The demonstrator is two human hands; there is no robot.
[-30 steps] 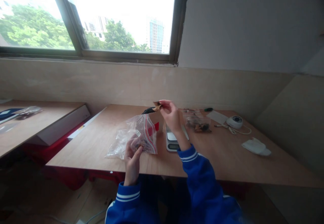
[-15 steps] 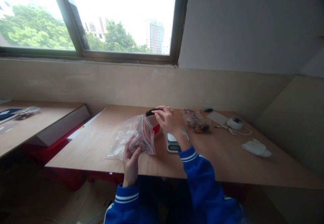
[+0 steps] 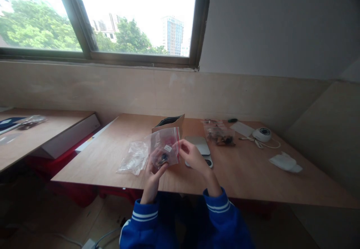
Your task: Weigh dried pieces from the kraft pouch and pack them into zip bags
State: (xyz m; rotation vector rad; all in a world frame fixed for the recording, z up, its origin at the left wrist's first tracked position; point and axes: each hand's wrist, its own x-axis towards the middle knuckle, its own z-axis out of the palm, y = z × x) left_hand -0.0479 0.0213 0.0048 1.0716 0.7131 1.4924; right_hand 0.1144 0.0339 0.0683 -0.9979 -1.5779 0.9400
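Observation:
A clear zip-lock bag [image 3: 160,140] with a red seal strip and a small white label is held up over the table. My left hand [image 3: 154,172] is closed on its lower part, where small dark pieces show through the plastic. At the bag's right edge, my right hand [image 3: 192,153] pinches the seal strip. Behind the bag stands a brown paper pouch [image 3: 181,123] with its dark mouth open. A digital kitchen scale [image 3: 201,144] lies just beyond my right hand, partly hidden by it.
Crumpled clear plastic bags [image 3: 133,159] lie left of my hands. To the right are filled zip-lock bags [image 3: 222,136], a white paper [image 3: 242,129], a white dome camera [image 3: 261,134] with its cable and a white crumpled wrapper [image 3: 285,162]. Another table [image 3: 64,123] stands at the left.
My right hand has let go of a brown piece at the pouch's mouth and come down to the zip-lock bag's seal. My left hand has shifted right, bringing the bag upright.

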